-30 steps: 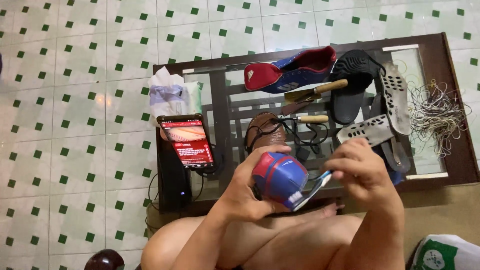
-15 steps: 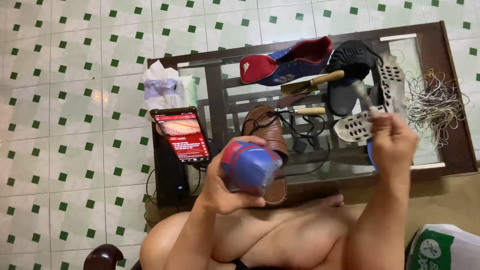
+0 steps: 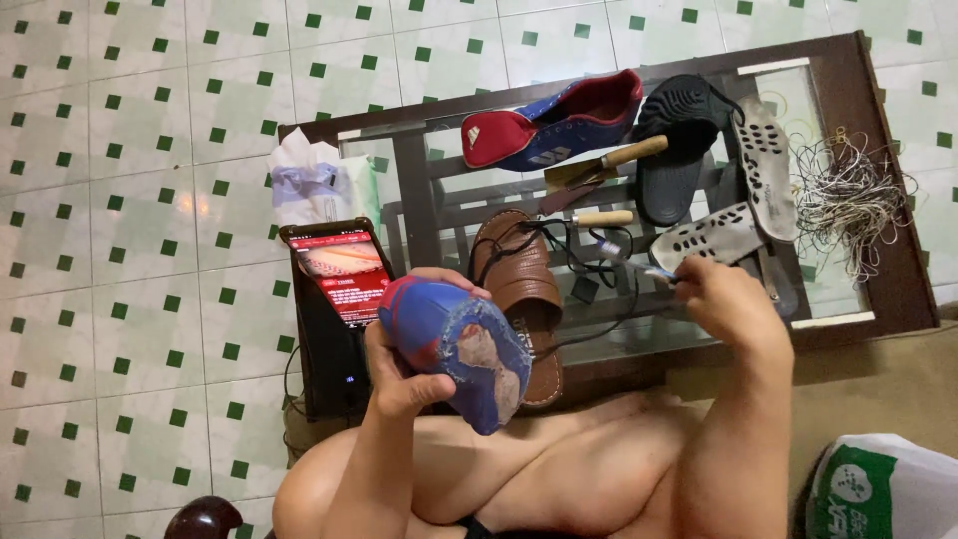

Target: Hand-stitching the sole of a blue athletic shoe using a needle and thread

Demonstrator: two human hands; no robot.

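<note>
Left hand (image 3: 399, 374) clamped around blue-and-red fabric sports shoe (image 3: 454, 349), worn sole up. Right hand (image 3: 723, 299) pinches thin blue-handled tool (image 3: 639, 265) over dark wood-framed glass table (image 3: 888, 289), hands well apart.

A single camera, worn on the person's head, looks steeply down over the bare knees and forearms toward a dark-framed glass coffee table (image 3: 858, 299) standing on a white floor with green-square tiles (image 3: 120, 250). The view is close: the left hand (image 3: 399, 374) and right hand (image 3: 728, 299) sit mid-frame, just before the table's near edge. The table runs tilted across the upper frame (its far edge climbs toward the right), all four corners inside the picture. No second view exists, so nothing is shared.
</note>
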